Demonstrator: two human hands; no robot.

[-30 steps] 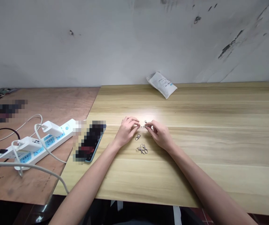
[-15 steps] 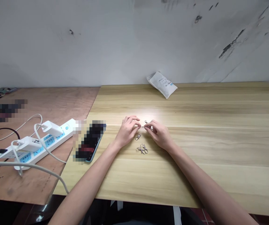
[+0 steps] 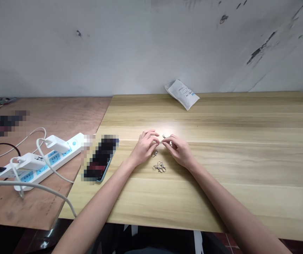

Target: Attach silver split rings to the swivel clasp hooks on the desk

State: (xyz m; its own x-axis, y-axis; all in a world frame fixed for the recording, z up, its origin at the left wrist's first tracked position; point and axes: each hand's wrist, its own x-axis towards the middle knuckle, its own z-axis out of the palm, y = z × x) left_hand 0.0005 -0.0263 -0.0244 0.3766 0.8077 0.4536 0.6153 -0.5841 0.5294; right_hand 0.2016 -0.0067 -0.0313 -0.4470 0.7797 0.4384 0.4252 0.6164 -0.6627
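Left hand: bare, fingers pinched narrowly on a small silver metal lobster clasp.
Right hand: bare, also pinched narrowly, holding the same clasp from the right.
Clasp's place: just above the table, between both hands.
Surface: a smooth pale-grained wooden table.
Nearby: a tangled group of silver lobster clasps lies nearer the person, with a single silver clasp just beside the left hand.
Left: a pixelated phone in a blue case on the table; a white power strip on a reddish plywood board.
Far: a white plastic packet by the wall.
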